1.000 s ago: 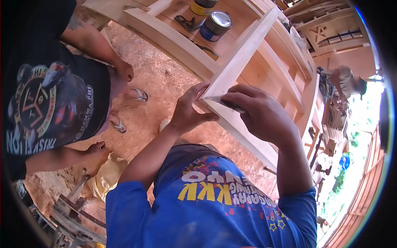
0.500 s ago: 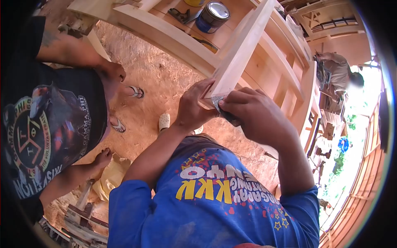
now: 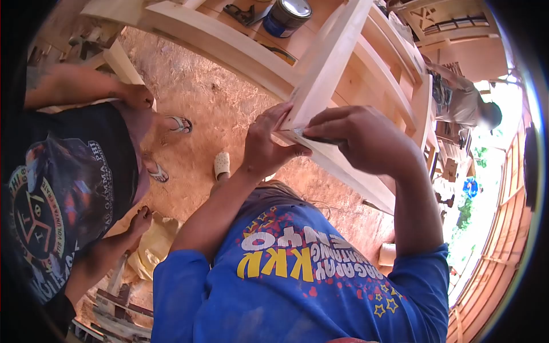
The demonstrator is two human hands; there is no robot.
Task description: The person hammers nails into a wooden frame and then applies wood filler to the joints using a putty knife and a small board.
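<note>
My left hand [image 3: 264, 140] wraps round the end corner of a pale wooden frame [image 3: 327, 74], its thumb stretched along the near side. Against the same corner, my right hand [image 3: 369, 137] pinches a thin putty knife [image 3: 321, 139]; a dark edge shows below the fingers, and the rest is hidden in the hand. The blade end lies at the joint, close to my left thumb. From that corner a wooden rail [image 3: 357, 180] runs down to the right beneath my right hand.
On the wooden panel stand a blue can [image 3: 287, 18] and a dark hand plane [image 3: 239, 14]. A person in a black shirt [image 3: 74, 188] is close on the left. Another person [image 3: 460, 100] bends over work at the right. Timber pieces [image 3: 117, 306] lie at lower left.
My right hand has swung up and right, turning the putty knife flatter against the corner and uncovering the lower rail. My left thumb now reaches further right. The view has shifted slightly.
</note>
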